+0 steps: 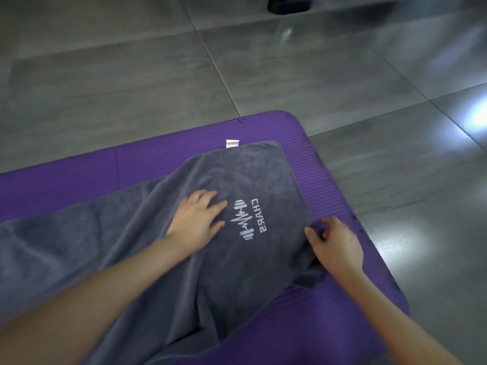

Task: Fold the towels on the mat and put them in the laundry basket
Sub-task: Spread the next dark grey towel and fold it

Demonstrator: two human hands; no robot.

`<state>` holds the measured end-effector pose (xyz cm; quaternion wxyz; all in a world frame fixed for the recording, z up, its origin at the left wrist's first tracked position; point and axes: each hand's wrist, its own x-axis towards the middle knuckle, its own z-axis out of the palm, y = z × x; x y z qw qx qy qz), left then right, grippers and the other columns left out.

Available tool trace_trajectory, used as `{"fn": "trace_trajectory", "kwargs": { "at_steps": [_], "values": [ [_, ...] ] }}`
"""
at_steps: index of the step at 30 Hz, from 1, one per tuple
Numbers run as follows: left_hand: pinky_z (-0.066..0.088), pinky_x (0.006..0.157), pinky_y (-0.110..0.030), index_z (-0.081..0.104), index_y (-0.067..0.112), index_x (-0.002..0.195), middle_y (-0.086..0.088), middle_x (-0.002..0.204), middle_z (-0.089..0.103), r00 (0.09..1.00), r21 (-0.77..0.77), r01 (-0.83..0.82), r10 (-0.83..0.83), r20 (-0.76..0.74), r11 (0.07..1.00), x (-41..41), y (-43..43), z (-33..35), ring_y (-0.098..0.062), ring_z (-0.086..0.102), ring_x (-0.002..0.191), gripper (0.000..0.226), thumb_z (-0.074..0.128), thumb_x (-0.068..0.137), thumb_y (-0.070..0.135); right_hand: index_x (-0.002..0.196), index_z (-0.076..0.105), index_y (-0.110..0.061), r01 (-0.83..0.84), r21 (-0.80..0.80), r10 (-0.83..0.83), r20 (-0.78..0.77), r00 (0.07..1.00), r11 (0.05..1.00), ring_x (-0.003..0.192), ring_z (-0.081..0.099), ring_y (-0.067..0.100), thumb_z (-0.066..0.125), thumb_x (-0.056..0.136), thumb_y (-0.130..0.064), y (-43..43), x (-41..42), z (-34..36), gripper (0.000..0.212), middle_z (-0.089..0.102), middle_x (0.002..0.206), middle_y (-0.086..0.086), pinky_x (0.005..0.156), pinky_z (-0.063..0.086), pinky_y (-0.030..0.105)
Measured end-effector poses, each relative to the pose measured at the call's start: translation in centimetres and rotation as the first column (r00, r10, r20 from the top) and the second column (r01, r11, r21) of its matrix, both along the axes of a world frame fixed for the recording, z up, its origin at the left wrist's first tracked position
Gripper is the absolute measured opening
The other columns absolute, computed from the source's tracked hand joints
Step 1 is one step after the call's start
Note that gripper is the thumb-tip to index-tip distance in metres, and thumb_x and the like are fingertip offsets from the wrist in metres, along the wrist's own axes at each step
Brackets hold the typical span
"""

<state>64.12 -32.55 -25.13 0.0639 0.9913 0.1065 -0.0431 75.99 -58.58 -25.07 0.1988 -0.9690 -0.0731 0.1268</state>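
Towel (263,175), grey and plush with a soft, short nap, is lying rumpled across the purple mat (329,180), its long body running off toward the lower left in loose folds and shallow creases. Its far corner is sitting flat and square near the mat's rounded corner, and a small white label (232,143) is sticking out from the far hem onto the mat. A white embroidered logo (246,219), a jagged pulse line with bar shapes at each end and lettering beside it, is showing on the upper face between the two hands.

The left hand (196,219) is resting palm down on the cloth just left of the logo, its fingers straight and slightly spread, pressing the pile flat. The right hand (337,246) is sitting at the towel's right edge, its fingers curled and its thumb closing against them, pinching a bunched fold of the hem.

The mat is looking foamy and finely ribbed. It is lying on a floor (158,75) of large, glossy grey tiles with thin joints. A dark, blurred object (290,3) is standing at the top edge.
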Motion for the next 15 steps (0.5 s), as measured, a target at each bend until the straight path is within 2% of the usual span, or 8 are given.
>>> {"fn": "trace_trajectory", "kwargs": {
  "at_steps": [3, 5, 7, 8, 10, 12, 14, 15],
  "values": [
    [0.055, 0.076, -0.043, 0.071, 0.023, 0.106, -0.01, 0.114, 0.067, 0.986, -0.017, 0.165, -0.165, -0.029, 0.986, -1.6, -3.3, -0.3, -0.033, 0.065, 0.102, 0.047, 0.08, 0.063, 0.042, 0.103, 0.057, -0.016, 0.009, -0.016, -0.011, -0.101, 0.995, 1.0, 0.095, 0.059, 0.028, 0.062, 0.082, -0.047, -2.0, -3.0, 0.7, 0.038, 0.061, 0.092, 0.0, 0.071, 0.043, 0.033],
    [0.055, 0.078, -0.042, 0.071, 0.027, 0.105, -0.007, 0.115, 0.067, 0.971, -0.036, 0.234, -0.235, -0.037, 0.972, -2.6, -5.3, 0.2, -0.031, 0.065, 0.103, 0.042, 0.06, 0.072, 0.05, 0.097, 0.054, -0.017, 0.056, 0.0, -0.054, -0.206, 0.977, 0.998, 0.092, 0.058, 0.025, 0.062, 0.082, -0.045, -2.8, -4.1, 0.8, 0.032, 0.057, 0.085, -0.005, 0.066, 0.037, 0.03],
    [0.054, 0.083, -0.044, 0.07, 0.03, 0.108, -0.008, 0.119, 0.065, 0.963, -0.079, 0.239, -0.247, -0.105, 0.968, -3.4, -7.0, 0.9, -0.032, 0.063, 0.107, 0.05, 0.041, 0.077, 0.055, 0.078, 0.053, -0.015, 0.07, 0.034, -0.06, -0.233, 0.971, 0.997, 0.077, 0.057, 0.023, 0.064, 0.08, -0.038, -3.2, -5.1, 0.9, 0.025, 0.054, 0.068, -0.004, 0.057, 0.035, 0.029],
    [0.05, 0.089, -0.046, 0.066, 0.031, 0.116, -0.01, 0.127, 0.06, 0.96, -0.088, 0.237, -0.247, -0.131, 0.967, -3.7, -7.9, 1.2, -0.034, 0.058, 0.114, 0.052, 0.037, 0.079, 0.055, 0.07, 0.053, -0.011, 0.07, 0.069, -0.053, -0.219, 0.974, 0.995, 0.069, 0.055, 0.024, 0.065, 0.08, -0.032, -3.3, -5.5, 0.8, 0.026, 0.054, 0.062, 0.001, 0.055, 0.035, 0.029],
    [0.026, 0.112, -0.048, 0.041, 0.033, 0.14, -0.012, 0.153, 0.027, 0.94, -0.095, 0.254, -0.269, -0.211, 0.963, -4.1, -9.3, 1.2, -0.034, 0.027, 0.14, 0.054, 0.039, 0.089, 0.053, 0.073, 0.056, -0.004, 0.094, 0.158, -0.066, -0.174, 0.983, 0.983, 0.067, 0.055, 0.026, 0.063, 0.082, -0.019, -3.2, -6.4, 1.2, 0.019, 0.059, 0.066, 0.008, 0.057, 0.036, 0.031],
    [0.006, 0.118, -0.044, 0.018, 0.033, 0.148, -0.008, 0.159, -0.002, 0.917, -0.109, 0.201, -0.227, -0.328, 0.973, -4.4, -10.1, 1.5, -0.029, 0.0, 0.145, 0.061, 0.04, 0.094, 0.051, 0.08, 0.05, -0.008, 0.169, 0.271, -0.132, -0.148, 0.98, 0.948, 0.069, 0.053, 0.025, 0.056, 0.086, -0.011, -3.3, -7.0, 2.0, 0.009, 0.056, 0.069, 0.002, 0.062, 0.035, 0.032],
    [0.005, 0.118, -0.044, 0.015, 0.033, 0.149, -0.008, 0.159, -0.004, 0.919, -0.114, 0.181, -0.209, -0.333, 0.977, -4.5, -10.9, 1.6, -0.028, -0.004, 0.145, 0.062, 0.04, 0.094, 0.05, 0.088, 0.047, -0.013, 0.267, 0.317, -0.246, -0.107, 0.963, 0.91, 0.075, 0.056, 0.029, 0.049, 0.087, -0.007, -4.2, -6.8, 2.7, 0.006, 0.057, 0.074, 0.002, 0.066, 0.036, 0.033],
    [0.005, 0.118, -0.045, 0.016, 0.034, 0.149, -0.008, 0.159, -0.003, 0.921, -0.127, 0.175, -0.208, -0.328, 0.976, -4.6, -11.4, 1.5, -0.029, -0.003, 0.145, 0.062, 0.04, 0.094, 0.05, 0.094, 0.049, -0.014, 0.299, 0.268, -0.29, -0.074, 0.954, 0.916, 0.081, 0.059, 0.032, 0.047, 0.086, -0.007, -4.9, -6.4, 3.1, 0.011, 0.059, 0.079, 0.005, 0.069, 0.036, 0.034]
  ]
}}
